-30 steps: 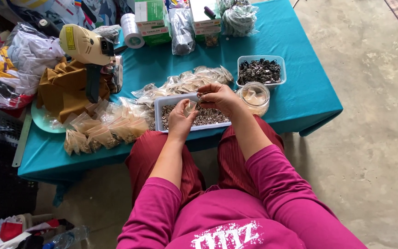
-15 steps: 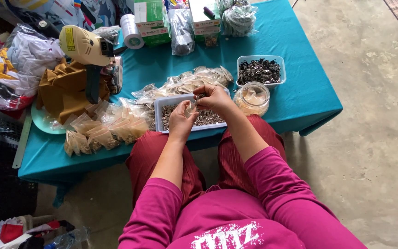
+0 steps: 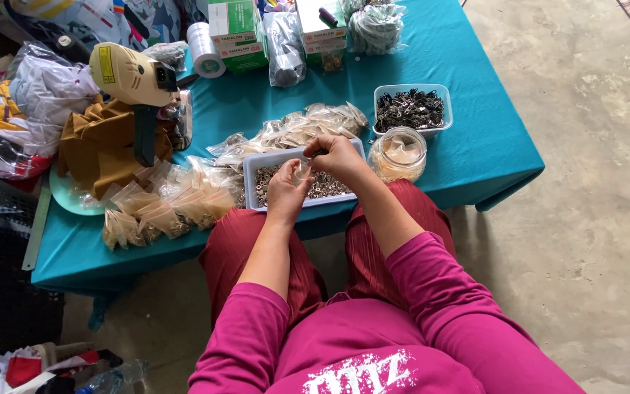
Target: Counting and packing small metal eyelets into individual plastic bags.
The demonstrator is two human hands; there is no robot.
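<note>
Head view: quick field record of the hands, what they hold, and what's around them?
left hand: over the white tray, holding a small clear bag
right hand: fingers pinched at the bag's top
tray contents: small metal rings
right of tray: clear jar; white tub of dark metal parts
left of tray: filled packets
surface: teal tablecloth

Tray (image 3: 254,162): your pale matt plastic, holding dull metal bits (image 3: 329,186)
Bags (image 3: 176,208): glossy clear film
Tablecloth (image 3: 468,157): smooth teal cloth
</note>
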